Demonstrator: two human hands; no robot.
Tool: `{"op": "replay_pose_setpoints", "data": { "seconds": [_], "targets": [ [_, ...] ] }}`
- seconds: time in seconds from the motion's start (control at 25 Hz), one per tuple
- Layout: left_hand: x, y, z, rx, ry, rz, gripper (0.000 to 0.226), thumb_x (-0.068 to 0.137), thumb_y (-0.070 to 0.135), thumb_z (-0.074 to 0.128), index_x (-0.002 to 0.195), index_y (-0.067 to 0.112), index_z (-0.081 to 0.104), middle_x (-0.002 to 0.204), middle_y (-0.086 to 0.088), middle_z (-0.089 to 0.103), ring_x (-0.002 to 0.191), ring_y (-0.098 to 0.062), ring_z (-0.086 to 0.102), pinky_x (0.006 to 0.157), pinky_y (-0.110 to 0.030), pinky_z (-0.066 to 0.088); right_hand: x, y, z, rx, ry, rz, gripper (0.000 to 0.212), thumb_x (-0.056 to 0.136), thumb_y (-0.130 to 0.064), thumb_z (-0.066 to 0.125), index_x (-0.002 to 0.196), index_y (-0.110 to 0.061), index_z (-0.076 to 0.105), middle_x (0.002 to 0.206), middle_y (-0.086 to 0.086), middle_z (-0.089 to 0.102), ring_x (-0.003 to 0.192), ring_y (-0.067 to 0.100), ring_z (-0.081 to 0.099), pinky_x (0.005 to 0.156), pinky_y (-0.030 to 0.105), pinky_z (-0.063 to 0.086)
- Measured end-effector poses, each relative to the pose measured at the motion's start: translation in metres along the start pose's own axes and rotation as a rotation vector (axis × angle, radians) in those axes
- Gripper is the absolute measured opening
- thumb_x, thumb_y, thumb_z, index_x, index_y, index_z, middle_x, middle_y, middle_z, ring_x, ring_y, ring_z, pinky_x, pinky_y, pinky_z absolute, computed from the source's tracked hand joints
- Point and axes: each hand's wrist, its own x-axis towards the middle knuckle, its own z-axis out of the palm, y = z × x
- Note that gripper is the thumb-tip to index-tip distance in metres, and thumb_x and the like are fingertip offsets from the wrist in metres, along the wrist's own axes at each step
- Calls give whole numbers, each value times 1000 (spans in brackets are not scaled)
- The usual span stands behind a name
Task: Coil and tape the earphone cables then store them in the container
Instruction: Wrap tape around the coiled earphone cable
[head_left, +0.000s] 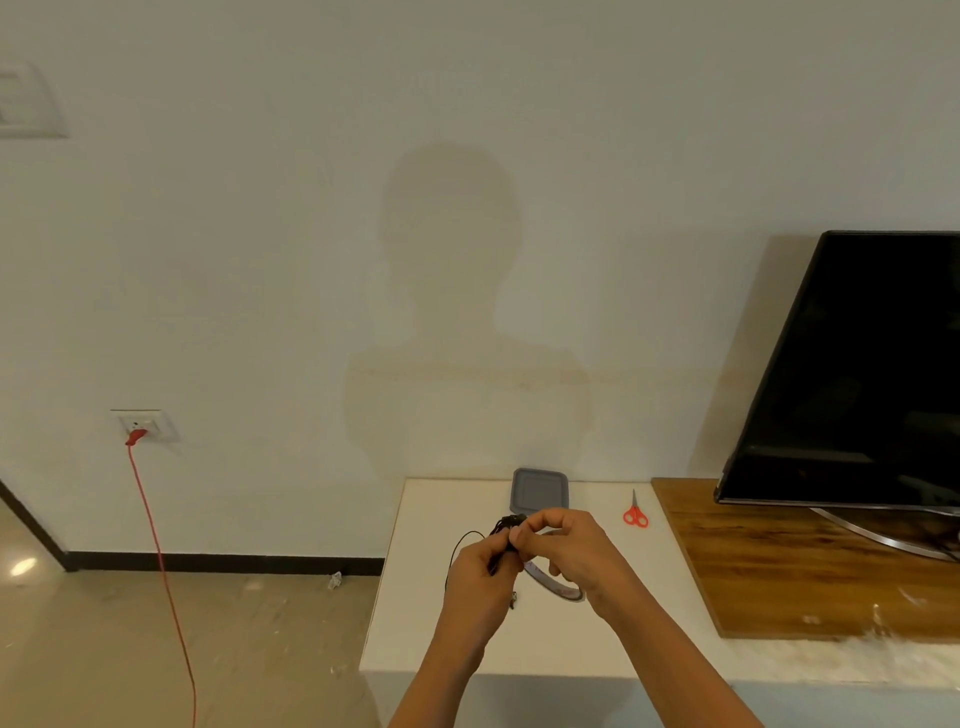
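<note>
Over the white table (613, 644), both my hands meet around a bundle of black earphone cable (503, 527). My left hand (475, 577) grips the bundle from below, and a loop of cable hangs out to its left. My right hand (566, 551) pinches the top of the bundle with curled fingers. A tape roll (553, 590) shows under my right hand, partly hidden; I cannot tell whether that hand holds it or it lies on the table. A grey container (540, 489) with its lid on sits at the table's far edge by the wall.
Red-handled scissors (636, 512) lie right of the container. A wooden board (810, 566) with a black TV (857, 374) stands to the right. A red cord (156, 545) runs from a wall socket (143, 425) down to the floor on the left.
</note>
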Motion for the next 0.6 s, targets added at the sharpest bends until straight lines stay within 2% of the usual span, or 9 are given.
{"op": "replay_pose_setpoints", "data": {
  "seconds": [0.08, 0.16, 0.24, 0.32, 0.44, 0.6],
  "targets": [
    [1, -2, 1, 51, 42, 6, 31, 96, 10, 47, 95, 34, 67, 85, -1, 69, 70, -6, 57, 55, -5, 45, 2, 1, 0, -51, 1, -4, 16, 79, -25, 74, 85, -10, 70, 84, 6, 69, 63, 7, 60, 48, 9, 46],
    [2, -3, 4, 139, 103, 47, 28, 95, 6, 48, 102, 23, 70, 83, 4, 67, 68, -3, 57, 59, -4, 45, 7, 1, 2, -138, 19, -16, 16, 75, -30, 76, 79, -15, 72, 82, 8, 72, 73, 19, 67, 65, 26, 58],
    [2, -5, 8, 171, 172, 88, 29, 93, 2, 48, 104, 17, 70, 85, 4, 67, 73, -5, 59, 68, -8, 48, 12, 0, 5, -209, 33, -21, 13, 75, -32, 75, 74, -19, 71, 76, 1, 71, 78, 20, 68, 75, 34, 57],
    [2, -7, 12, 173, 234, 113, 29, 93, 0, 48, 106, 14, 69, 87, 9, 66, 79, -6, 61, 71, -7, 47, 14, 0, 9, -276, 66, -29, 12, 75, -33, 73, 71, -21, 70, 70, -7, 68, 74, 14, 67, 75, 33, 57],
    [1, -8, 15, 193, 281, 124, 28, 93, -1, 49, 109, 13, 67, 84, 22, 57, 79, 1, 57, 65, 1, 40, 16, 4, 13, -283, 103, -9, 17, 73, -36, 73, 62, -25, 68, 64, -7, 68, 69, 15, 69, 75, 36, 59],
    [0, -14, 15, 235, 260, 102, 27, 93, 1, 50, 113, 13, 65, 97, 12, 58, 86, 0, 54, 73, 4, 37, 16, 10, 15, -316, 100, -1, 22, 78, -36, 72, 60, -25, 67, 54, -10, 62, 46, 0, 57, 56, 17, 47]
  ]
}}
